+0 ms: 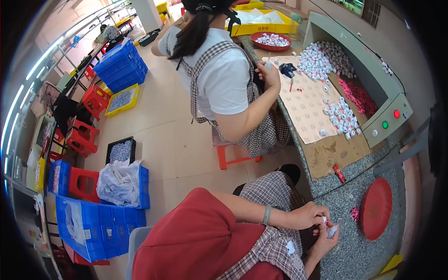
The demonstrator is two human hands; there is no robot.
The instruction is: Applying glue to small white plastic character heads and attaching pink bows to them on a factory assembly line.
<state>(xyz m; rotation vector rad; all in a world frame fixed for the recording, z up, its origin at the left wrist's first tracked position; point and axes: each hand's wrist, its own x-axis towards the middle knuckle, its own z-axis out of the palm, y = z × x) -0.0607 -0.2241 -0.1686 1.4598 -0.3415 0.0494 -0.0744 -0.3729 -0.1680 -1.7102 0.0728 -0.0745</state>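
Sitting beside the grey speckled worktop (347, 252), the person has both arms bent toward its near edge. A co-worker in a white top (228, 79) sits farther along, near a machine with an arched opening (380, 119). The person's red sleeve (182, 233) fills much of the lower middle; below its cuff, a checked apron (266, 191) covers the lap. The left forearm (261, 210) runs almost level to the right, while the right forearm (313, 262) rises steeply from the lower edge. A round red dish (377, 210) lies just beyond the hands. The left hand (305, 216) points rightward, fingers curled in; the right hand (326, 241) comes up under it, so the fingers nearly meet. A grey-green band (267, 215) circles the left wrist. The right grip is closed around a small whitish bottle (332, 231). Pink bits (355, 214) lie beside the dish. Smallest is the white-and-pink piece (324, 219), pinched in the left grip at the worktop's near edge, just above the bottle.
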